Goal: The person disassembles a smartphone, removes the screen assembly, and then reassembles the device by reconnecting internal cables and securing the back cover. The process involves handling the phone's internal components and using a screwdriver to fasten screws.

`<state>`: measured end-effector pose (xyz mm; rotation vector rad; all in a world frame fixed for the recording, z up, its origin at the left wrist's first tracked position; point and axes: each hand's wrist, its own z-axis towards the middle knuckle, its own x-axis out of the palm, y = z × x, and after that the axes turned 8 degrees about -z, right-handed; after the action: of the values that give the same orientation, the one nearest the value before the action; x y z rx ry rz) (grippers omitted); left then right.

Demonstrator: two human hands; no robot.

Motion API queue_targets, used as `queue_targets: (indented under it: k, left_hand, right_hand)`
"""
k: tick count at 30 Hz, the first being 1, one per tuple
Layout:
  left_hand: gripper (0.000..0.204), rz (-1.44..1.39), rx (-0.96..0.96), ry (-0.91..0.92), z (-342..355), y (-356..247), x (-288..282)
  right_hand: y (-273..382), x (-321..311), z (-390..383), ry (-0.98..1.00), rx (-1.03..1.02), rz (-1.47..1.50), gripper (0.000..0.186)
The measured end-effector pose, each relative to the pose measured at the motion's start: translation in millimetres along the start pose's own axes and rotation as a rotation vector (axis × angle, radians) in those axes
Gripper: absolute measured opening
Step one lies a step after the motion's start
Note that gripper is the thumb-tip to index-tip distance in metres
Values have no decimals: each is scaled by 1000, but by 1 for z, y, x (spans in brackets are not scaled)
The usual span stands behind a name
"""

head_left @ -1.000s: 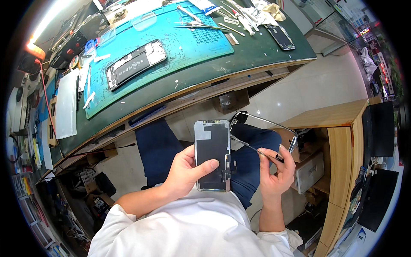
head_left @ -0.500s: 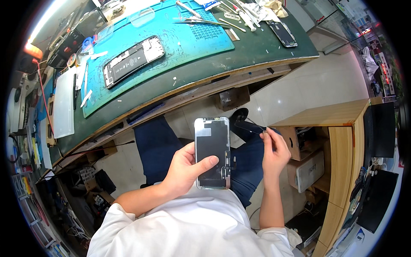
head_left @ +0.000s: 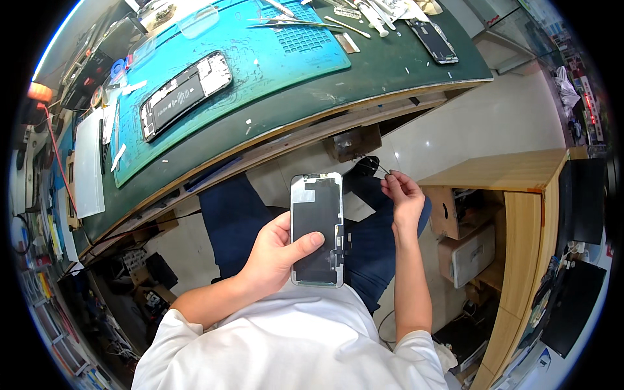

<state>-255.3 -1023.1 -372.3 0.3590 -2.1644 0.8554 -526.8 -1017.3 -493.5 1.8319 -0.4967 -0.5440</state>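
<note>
My left hand [head_left: 276, 250] grips a phone screen assembly [head_left: 316, 214] by its left edge, thumb across its black back. The screen stands over my lap, with a small flex cable at its right edge. My right hand [head_left: 404, 195], held out to the right above my thigh, pinches a thin dark strip [head_left: 375, 164] that looks like a narrow loop; its exact kind is too fine to make out. A pale flat sheet-like patch [head_left: 359, 207] shows between the screen and my right hand. On the blue mat lies an opened phone body [head_left: 187, 95] with its black battery exposed.
The green workbench [head_left: 286, 110] runs across the front, carrying the blue mat [head_left: 260, 84], tweezers [head_left: 292, 23] and another phone part [head_left: 432, 40]. Under its edge stands a cardboard box [head_left: 354, 143]. A wooden cabinet [head_left: 500, 169] is at my right.
My right hand has moved slightly up and left with the thin strip. The pale patch has come into sight beside the screen. The view has shifted slightly; my left hand keeps its grip.
</note>
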Motion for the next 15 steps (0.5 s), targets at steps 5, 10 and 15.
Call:
queue_targets:
  k: [5, 10, 15]
  left_hand:
    - [33, 0, -24, 18, 4, -1, 4]
    - [33, 12, -39, 9, 5, 1, 3]
    - [33, -7, -60, 22, 5, 1, 2]
  right_hand:
    - [-3, -3, -1, -18, 18, 18, 18]
    - [-7, -6, -1, -17, 27, 30, 17]
    - [-7, -6, -1, -18, 28, 27, 17]
